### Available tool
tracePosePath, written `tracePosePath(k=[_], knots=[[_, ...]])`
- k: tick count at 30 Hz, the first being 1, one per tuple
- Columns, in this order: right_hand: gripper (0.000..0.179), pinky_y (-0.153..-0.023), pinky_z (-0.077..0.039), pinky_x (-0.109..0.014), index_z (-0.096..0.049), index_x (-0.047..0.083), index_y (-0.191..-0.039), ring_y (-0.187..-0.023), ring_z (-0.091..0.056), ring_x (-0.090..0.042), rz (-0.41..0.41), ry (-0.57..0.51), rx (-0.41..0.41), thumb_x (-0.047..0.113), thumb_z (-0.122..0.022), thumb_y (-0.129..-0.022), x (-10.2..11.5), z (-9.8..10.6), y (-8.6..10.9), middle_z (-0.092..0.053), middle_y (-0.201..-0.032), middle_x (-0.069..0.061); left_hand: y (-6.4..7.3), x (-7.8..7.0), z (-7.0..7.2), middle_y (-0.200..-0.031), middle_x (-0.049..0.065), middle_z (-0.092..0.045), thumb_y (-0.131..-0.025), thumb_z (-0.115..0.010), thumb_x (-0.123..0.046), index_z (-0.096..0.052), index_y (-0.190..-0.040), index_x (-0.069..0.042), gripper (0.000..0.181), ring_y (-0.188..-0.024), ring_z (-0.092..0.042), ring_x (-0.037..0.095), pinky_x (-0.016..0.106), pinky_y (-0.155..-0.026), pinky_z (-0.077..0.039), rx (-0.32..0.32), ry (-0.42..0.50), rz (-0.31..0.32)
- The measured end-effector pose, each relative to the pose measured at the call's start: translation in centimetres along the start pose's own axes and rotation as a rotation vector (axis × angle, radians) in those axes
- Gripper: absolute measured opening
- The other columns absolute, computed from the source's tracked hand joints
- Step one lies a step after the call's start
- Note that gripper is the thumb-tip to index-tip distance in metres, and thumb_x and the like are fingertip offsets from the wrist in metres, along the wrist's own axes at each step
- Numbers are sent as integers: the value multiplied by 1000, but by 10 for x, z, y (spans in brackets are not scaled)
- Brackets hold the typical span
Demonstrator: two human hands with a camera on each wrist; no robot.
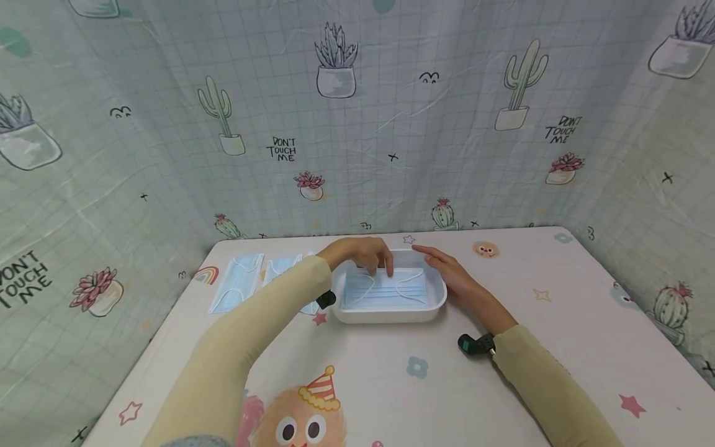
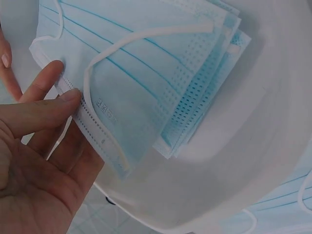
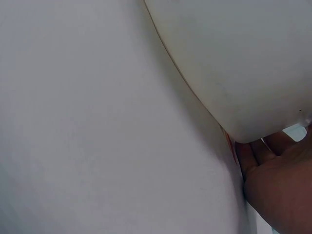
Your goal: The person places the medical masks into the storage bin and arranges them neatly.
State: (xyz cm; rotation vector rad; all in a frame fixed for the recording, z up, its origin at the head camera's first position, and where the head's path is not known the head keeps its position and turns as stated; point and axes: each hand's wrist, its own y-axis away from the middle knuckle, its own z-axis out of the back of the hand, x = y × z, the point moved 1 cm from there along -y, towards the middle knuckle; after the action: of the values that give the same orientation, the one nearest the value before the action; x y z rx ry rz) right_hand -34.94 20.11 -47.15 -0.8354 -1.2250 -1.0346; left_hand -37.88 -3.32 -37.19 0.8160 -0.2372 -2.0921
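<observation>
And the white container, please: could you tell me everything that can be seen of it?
The white container is an open, shallow tub with rounded corners and smooth walls that look like plastic. It stands upright on the patterned table, its long sides running left to right. Blue pleated masks lie stacked inside, the uppermost with an edge pinched by the left hand. The right hand touches its right end.

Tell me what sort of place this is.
Probably a screened-off tabletop work area: cactus-print sheeting hangs behind and on both sides of a table with a cartoon-print top, and a white tray holding blue masks stands on it.
</observation>
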Motion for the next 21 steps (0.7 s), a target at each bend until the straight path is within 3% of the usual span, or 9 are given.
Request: tracePosePath(k=[5, 14, 21], knots=[[47, -128, -11, -62, -42, 23, -159, -162, -11, -32, -4, -12, 0, 26, -36, -113, 0, 1, 0, -20, -174, -3, 2, 2, -1, -108, 7, -61, -95, -64, 7, -77, -111, -10, 27, -96, -55, 18, 22, -65, -42, -18, 6, 7], [47, -128, -10, -64, -41, 22, -159, -162, -9, -33, -2, 8, 5, 26, -37, -113, 2, 0, 0, -18, -175, -4, 2, 3, -1, -111, 6, -67, -93, -62, 10, -78, -107, -7, 27, -101, -58, 21, 31, -89, -55, -79, -14, -34], [48, -128, -8, -63, -40, 20, -160, -163, -8, -33, 11, 13, 5, 25, -37, -113, 4, 0, 0, -18, -174, -5, 3, 3, 0, -104, 8, -67, -92, -60, 11, -77, -106, -7, 29, -90, -57, 19, 34, -74, -56, -86, -14, -18]])
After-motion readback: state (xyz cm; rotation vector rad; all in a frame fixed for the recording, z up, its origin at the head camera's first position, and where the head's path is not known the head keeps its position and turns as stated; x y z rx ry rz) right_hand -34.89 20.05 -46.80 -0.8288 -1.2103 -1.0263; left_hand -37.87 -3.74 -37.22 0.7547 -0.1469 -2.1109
